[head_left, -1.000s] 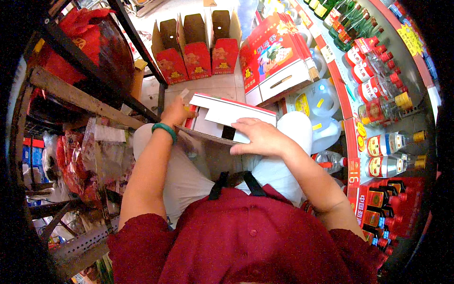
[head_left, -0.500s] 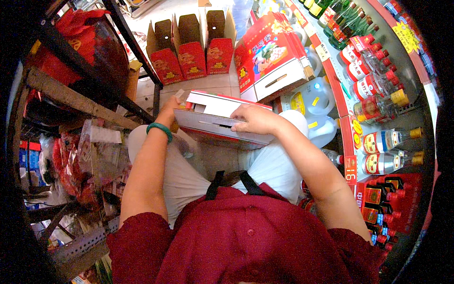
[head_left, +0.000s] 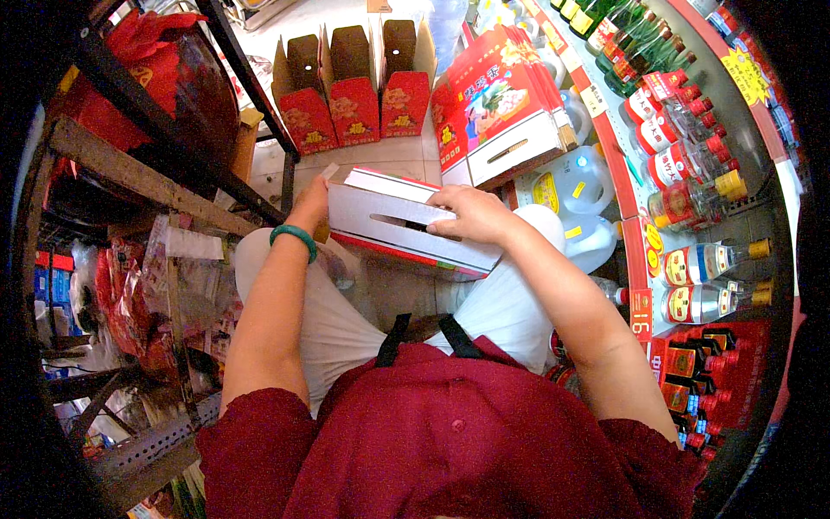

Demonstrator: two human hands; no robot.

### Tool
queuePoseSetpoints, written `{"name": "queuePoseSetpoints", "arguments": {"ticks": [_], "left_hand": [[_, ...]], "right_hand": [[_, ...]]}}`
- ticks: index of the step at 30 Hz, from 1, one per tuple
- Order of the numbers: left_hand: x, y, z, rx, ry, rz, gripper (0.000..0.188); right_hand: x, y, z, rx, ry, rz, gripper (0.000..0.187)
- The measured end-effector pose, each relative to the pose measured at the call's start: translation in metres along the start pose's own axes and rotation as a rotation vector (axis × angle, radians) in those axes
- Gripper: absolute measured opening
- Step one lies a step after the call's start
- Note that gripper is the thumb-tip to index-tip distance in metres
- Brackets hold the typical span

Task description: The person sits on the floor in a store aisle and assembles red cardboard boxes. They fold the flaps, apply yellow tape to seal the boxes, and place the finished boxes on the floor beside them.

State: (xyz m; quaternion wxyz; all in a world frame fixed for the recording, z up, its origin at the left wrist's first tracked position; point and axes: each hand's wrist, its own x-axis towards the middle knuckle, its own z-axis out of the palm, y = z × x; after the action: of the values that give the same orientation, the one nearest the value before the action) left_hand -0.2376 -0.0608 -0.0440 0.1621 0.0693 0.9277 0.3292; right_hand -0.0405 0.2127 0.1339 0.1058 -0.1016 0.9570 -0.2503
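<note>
Carton (head_left: pixel 359 206), i.e. a long box of stiff cardboard, is being held over the tiled floor (head_left: pixel 406 156), nr white trousers (head_left: pixel 497 303) at its R end; whether it's being propped there can't be told. A smooth, matte white panel w/ a long rounded slot cut thru is being shown on the near side, red print along its lower edge, plus a white, red-edged flap on the far side. R hand (head_left: pixel 474 214) is being closed loosely over the panel's far edge: thumb is being rested nr the slot's R end, fingers are being laid on the far flap, w/ a small gap btwn. L hand (head_left: pixel 309 206), w/ a green bracelet (head_left: pixel 296 240) at the wrist, is being set against the L end; fingers are being partly hidden, so how far closed can't be told. Long axis is being aimed L to R, R end angled a bit toward the body; slotted face is being turned up & toward the wearer. Beyond, three open-topped red cartons (head_left: pixel 353 121) are being lined up side by side; a stack of flat red-and-white cardboard (head_left: pixel 484 112) is being seen to their R, nr translucent plastic jugs (head_left: pixel 577 186). Further R, glass bottles (head_left: pixel 683 160) are being displayed on a red-edged shelf (head_left: pixel 634 251).
</note>
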Motion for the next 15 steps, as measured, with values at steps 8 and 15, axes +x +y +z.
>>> {"name": "queuePoseSetpoints", "arguments": {"ticks": [8, 15], "left_hand": [[0.006, 0.003, -0.004, 0.103, -0.063, -0.009, 0.058], [0.020, -0.040, 0.003, -0.065, -0.063, 0.002, 0.044]], "right_hand": [[0.000, -0.003, 0.002, -0.122, 0.039, -0.012, 0.043], [0.003, -0.004, 0.003, -0.024, -0.014, -0.007, 0.042]]}}
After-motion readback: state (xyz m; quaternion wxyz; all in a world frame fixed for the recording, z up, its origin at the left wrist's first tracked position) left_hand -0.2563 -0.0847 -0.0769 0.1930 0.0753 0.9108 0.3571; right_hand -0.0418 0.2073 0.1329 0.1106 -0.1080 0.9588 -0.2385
